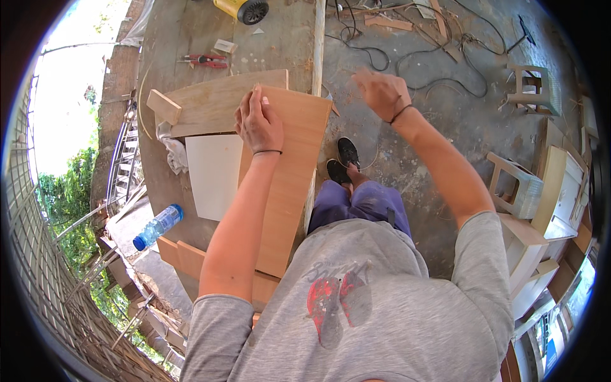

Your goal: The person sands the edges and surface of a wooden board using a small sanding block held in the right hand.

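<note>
My left hand (259,124) is closed on the far edge of a long light-brown wooden board (299,146), its fingers bent at the board's left corner. The board slants across the workbench toward my body. Under and beyond it lies a wider plywood piece (210,95), with a small wood block (163,107) at its left end. A white panel (213,175) shows left of my forearm. Out past the bench's right edge, my right hand (383,95) is raised over the floor. Its fingers are curled inward but smeared by motion, and whether they hold anything is unclear.
On the bench (184,38) are red-handled pliers (207,60), a yellow tool (242,9), a crumpled cloth (175,153) and a water bottle (158,227). Black cables (439,83) trail over the floor at right, near plastic stools (534,89) and stacked cabinet parts (560,191).
</note>
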The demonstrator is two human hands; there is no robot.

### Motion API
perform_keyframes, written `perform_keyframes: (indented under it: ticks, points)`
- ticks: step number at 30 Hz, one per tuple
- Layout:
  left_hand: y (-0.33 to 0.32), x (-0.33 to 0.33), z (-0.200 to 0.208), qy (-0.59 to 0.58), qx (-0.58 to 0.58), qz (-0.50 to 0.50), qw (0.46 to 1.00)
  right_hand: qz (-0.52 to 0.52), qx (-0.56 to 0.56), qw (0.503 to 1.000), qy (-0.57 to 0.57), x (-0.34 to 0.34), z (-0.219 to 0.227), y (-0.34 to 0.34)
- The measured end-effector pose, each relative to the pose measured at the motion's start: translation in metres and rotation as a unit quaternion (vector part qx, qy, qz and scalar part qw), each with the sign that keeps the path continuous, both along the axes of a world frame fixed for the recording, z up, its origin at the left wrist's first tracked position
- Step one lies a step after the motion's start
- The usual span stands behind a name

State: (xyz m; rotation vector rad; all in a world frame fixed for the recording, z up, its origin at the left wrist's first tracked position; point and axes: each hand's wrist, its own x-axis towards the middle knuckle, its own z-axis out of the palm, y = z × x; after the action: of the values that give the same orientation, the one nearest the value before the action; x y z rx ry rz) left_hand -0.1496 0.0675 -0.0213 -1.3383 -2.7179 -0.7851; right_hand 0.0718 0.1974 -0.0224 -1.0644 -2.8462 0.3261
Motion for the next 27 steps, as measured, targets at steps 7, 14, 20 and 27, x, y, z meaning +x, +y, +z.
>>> perform_keyframes:
  ticks: [7, 14, 20, 27]
  points:
    - [0.0, -0.002, -0.006, 0.021, -0.006, 0.008, 1.0, 0.214, -0.065, 0.972, 0.066, -0.003, 0.004, -0.089]
    - [-0.002, -0.003, -0.005, -0.003, 0.004, 0.002, 1.0, 0.0, -0.044, 0.999, 0.03, -0.002, -0.005, 0.001]
    - [-0.002, -0.002, -0.004, 0.006, -0.005, 0.01, 1.0, 0.164, -0.092, 0.978, 0.089, -0.011, -0.007, -0.06]
    - [-0.003, -0.004, -0.006, 0.015, 0.002, 0.006, 1.0, 0.074, -0.048, 0.98, 0.178, -0.01, 0.002, -0.037]
